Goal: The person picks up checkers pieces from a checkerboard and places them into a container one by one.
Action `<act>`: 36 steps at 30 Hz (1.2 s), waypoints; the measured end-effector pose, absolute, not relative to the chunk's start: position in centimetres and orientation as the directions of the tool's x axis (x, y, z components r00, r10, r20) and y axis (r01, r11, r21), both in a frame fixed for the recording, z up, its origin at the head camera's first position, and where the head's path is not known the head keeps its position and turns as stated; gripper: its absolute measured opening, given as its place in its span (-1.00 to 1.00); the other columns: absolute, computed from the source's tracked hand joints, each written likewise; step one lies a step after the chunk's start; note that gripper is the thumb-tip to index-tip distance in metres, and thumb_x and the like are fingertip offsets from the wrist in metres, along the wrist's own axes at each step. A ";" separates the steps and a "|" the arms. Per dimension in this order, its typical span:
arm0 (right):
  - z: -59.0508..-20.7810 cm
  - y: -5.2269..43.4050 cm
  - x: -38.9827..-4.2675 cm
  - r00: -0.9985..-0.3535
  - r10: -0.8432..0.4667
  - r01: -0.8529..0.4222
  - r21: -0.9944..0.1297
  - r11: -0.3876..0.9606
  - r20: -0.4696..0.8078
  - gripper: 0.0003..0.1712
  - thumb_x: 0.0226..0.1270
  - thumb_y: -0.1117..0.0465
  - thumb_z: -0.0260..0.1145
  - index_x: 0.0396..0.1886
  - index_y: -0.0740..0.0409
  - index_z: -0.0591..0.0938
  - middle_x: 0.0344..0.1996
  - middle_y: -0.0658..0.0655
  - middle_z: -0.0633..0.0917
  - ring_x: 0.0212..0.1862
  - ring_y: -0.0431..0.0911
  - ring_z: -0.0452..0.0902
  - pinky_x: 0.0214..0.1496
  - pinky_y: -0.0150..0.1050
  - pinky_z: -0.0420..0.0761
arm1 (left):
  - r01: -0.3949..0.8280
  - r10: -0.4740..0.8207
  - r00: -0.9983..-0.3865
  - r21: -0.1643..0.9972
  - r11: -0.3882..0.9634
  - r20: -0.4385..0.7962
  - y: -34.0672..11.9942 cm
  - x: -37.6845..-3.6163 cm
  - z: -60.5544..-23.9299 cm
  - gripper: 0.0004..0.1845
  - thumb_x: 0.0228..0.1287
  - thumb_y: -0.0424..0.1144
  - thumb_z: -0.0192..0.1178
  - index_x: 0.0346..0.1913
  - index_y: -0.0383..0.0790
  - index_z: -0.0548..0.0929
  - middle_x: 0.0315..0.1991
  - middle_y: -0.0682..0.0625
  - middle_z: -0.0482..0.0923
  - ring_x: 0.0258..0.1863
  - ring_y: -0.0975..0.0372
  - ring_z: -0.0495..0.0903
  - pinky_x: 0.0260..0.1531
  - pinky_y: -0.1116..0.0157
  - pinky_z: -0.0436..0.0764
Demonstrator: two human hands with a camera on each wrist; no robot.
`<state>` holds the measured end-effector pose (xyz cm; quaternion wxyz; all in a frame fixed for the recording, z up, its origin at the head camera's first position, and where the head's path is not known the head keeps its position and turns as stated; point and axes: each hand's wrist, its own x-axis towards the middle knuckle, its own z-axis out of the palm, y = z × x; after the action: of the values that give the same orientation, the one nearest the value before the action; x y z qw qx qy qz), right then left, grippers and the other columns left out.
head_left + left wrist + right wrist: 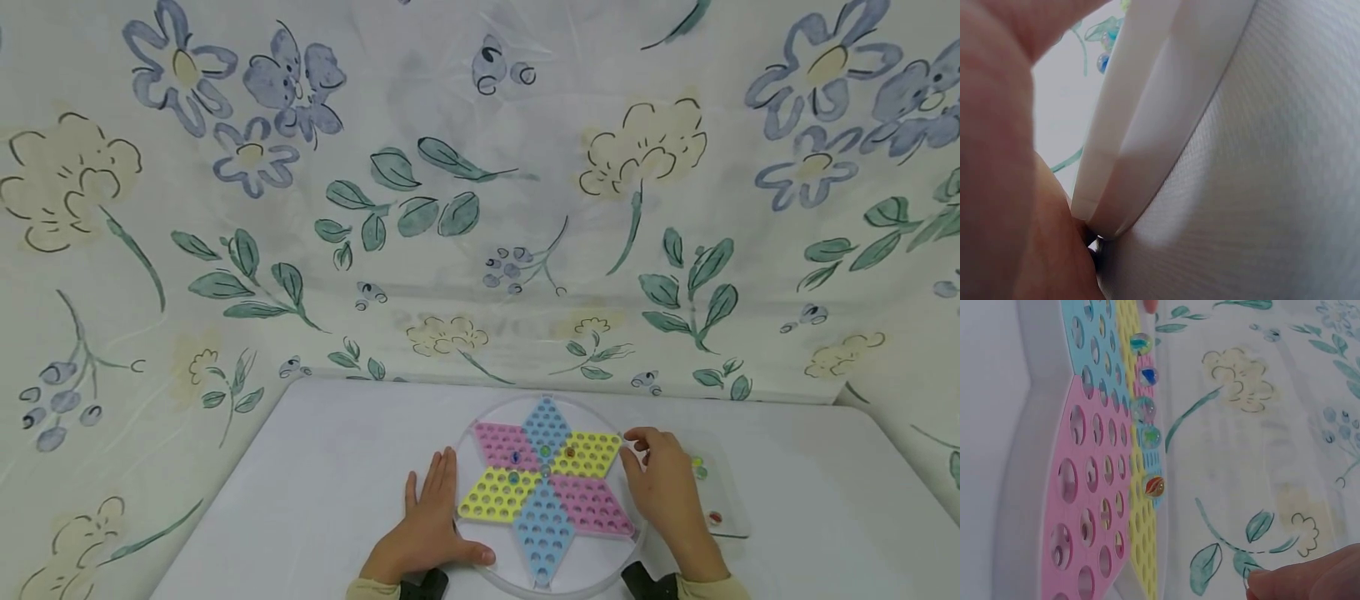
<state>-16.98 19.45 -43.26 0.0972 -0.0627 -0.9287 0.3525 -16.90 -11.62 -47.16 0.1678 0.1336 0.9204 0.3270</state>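
A round white Chinese checkers board bears a six-pointed star of pink, yellow and blue hole sections. Several glass marbles sit near the star's middle, among them a green marble, a blue marble and an orange-red marble. At the board's left rim, my left hand rests with fingers extended and the thumb over the lower edge. My right hand is beside the right yellow point, thumb and index finger bent toward each other. I cannot tell whether a marble is between them.
Right of the board, partly behind my right hand, a flat clear tray holds green marbles and a red marble. All this is on a white table. A flower-printed cloth hangs behind the table's far edge.
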 end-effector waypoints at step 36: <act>-44.1 15.4 -18.2 -0.983 0.133 0.014 -0.677 0.736 0.125 -0.73 0.40 0.27 0.32 -0.01 0.35 0.63 -0.22 0.22 0.60 -0.22 0.01 0.50 -0.14 -0.06 0.58 | 0.128 0.353 -0.908 0.655 0.745 -0.224 -11.9 -17.3 -48.0 0.61 -0.24 0.37 0.54 0.56 -0.48 -0.29 0.60 -0.35 -0.35 0.58 -0.15 -0.40 0.35 -0.27 -0.52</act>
<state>-18.16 15.41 -44.05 0.0825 -0.0395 -0.9279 0.3614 -17.33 -11.86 -48.03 0.1693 0.1311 0.9185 0.3323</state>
